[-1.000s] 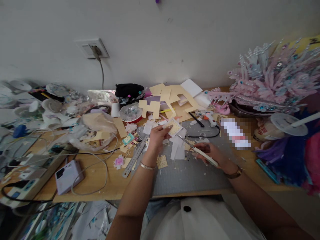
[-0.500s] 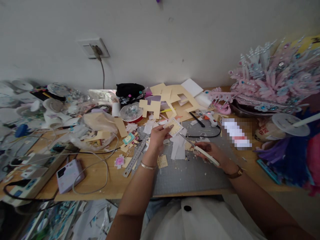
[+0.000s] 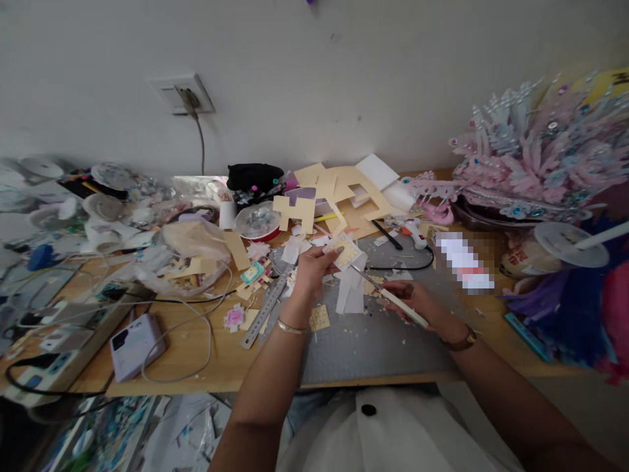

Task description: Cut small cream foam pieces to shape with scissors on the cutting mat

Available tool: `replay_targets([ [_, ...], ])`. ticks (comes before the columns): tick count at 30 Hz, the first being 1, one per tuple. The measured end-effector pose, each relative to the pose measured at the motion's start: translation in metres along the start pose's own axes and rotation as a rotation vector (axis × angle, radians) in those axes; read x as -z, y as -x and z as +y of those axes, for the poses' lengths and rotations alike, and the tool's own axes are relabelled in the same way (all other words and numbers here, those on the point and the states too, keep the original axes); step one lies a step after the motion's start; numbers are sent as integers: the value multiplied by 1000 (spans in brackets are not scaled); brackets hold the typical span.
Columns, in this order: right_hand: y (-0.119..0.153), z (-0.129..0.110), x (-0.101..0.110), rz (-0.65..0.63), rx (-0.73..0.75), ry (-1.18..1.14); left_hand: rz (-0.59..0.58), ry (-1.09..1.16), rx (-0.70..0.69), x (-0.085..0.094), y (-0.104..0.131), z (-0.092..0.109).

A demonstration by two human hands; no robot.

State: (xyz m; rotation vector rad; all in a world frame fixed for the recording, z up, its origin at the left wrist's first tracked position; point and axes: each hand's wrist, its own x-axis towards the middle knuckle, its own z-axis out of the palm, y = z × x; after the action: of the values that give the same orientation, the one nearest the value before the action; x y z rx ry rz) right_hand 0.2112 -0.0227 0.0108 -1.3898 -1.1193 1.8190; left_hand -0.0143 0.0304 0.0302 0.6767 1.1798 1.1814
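Note:
My left hand [image 3: 314, 269] pinches a small white paper piece with a cream patterned square [image 3: 345, 253] on it, held above the mat. The fingers of my right hand [image 3: 410, 301] are closed around cream-handled scissors [image 3: 403, 307]. The metal blades point up and left, with their tips at the lower right edge of the paper piece; whether they touch it I cannot tell. Below the hands, white paper strips [image 3: 350, 294] and a cream patterned square [image 3: 319, 318] lie on the grey cutting mat [image 3: 373, 357].
A steel ruler [image 3: 265, 310] lies left of my forearm. Cut cream card sheets [image 3: 339, 190] pile up behind, beside a hot glue gun [image 3: 415, 234]. Pink jewelled headpieces [image 3: 531, 164] and a lidded cup [image 3: 531, 252] stand right. A power strip [image 3: 73, 347] and a lilac phone [image 3: 138, 345] are left.
The paper piece has shifted slightly to the right and turned a little in my left hand. The scissors' handle has dipped slightly and moved left.

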Motion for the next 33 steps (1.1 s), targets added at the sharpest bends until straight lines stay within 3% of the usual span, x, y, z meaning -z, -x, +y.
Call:
replay_targets([
  [26,1,0,3,-4,-8,36,-9,13,-1,1,-1,0],
  [33,0,2,5,4,53,41,5,10,-12,3,-2,2],
])
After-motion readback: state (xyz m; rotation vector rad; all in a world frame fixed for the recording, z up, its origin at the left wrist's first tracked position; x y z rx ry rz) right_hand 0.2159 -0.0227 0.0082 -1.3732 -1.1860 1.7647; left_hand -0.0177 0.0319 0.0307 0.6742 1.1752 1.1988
